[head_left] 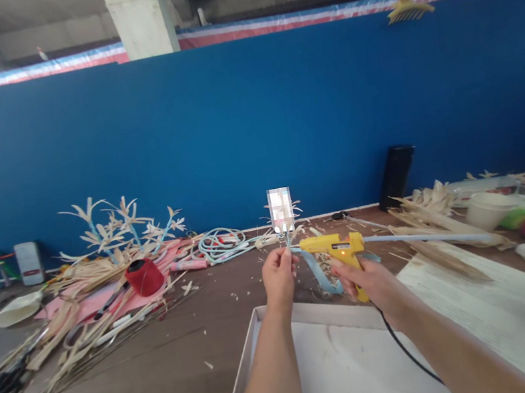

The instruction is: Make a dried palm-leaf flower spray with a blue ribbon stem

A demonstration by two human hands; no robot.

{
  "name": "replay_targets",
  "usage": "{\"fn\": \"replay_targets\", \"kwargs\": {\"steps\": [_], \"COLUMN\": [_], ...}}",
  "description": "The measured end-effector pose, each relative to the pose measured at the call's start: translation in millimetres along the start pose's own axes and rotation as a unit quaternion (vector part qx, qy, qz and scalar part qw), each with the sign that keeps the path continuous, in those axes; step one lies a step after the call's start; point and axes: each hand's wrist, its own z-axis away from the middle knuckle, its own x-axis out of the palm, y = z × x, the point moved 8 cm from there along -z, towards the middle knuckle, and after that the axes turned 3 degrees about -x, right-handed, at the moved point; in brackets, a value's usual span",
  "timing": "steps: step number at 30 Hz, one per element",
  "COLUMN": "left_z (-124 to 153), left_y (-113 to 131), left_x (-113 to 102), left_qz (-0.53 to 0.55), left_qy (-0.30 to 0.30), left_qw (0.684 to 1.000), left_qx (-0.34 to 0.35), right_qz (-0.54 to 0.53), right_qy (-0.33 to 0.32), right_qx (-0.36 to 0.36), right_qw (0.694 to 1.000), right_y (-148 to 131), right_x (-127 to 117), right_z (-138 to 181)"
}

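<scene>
My left hand [279, 280] pinches the thin stem of a small pale husk flower [297, 209], held upright in front of me; a blurred-out patch covers most of its head. In my right hand [369, 280] is a yellow hot glue gun [335, 246], gripped by its handle. Its nozzle points left and meets the stem just at my left fingertips; I cannot tell whether glue is coming out. A long whitish glue stick [417, 237] sticks out of the gun's back. From near my left fingers a light-blue strip [321, 273] hangs down towards the table.
Beneath my forearms lies a shallow white box [313, 313]. Left are finished husk flowers [129, 213], a red thread spool [144, 277], a coiled blue cord [222, 241] and black scissors [2, 391]. Right are dry husks [429, 204], paper [496, 311] and a black cylinder [397, 174].
</scene>
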Motion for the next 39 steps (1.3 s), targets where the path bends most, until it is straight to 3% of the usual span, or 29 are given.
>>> {"fn": "replay_targets", "kwargs": {"steps": [11,39], "left_z": [2,1], "left_y": [3,0], "left_x": [1,-1], "left_qz": [-0.005,-0.022], "left_qy": [0.003,0.012], "left_qw": [1.0,1.0], "left_qx": [-0.001,-0.011], "right_qz": [0.065,0.177], "right_qy": [-0.012,0.051], "right_qx": [-0.007,-0.016], "right_qw": [0.998,0.983], "right_y": [-15,-11], "right_x": [5,-2], "right_z": [8,6]}}
